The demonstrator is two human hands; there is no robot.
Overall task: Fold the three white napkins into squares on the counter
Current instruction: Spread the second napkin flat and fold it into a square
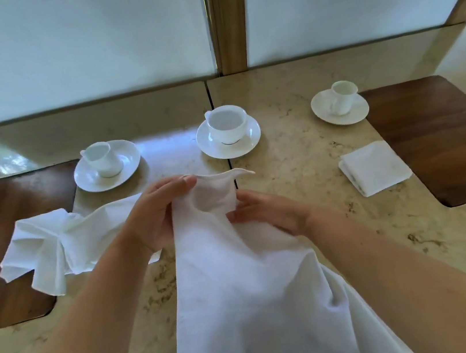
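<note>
Marble counter [296, 142], napkin [241, 281] in both hands

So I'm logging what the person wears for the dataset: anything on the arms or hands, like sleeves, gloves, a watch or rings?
Nothing shows. Both forearms are bare up to the frame's edge, no sleeves in view. The left hand and right hand wear no gloves, and no watch, bracelet or ring is visible on them.

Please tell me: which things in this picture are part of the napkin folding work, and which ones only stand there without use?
Part of the job:
- white cloth napkin held up by both hands
- left hand, right hand
- crumpled white napkin on the left
- folded square white napkin on the right

Just standing there:
- three white cups on saucers
- dark wooden inlays
</note>
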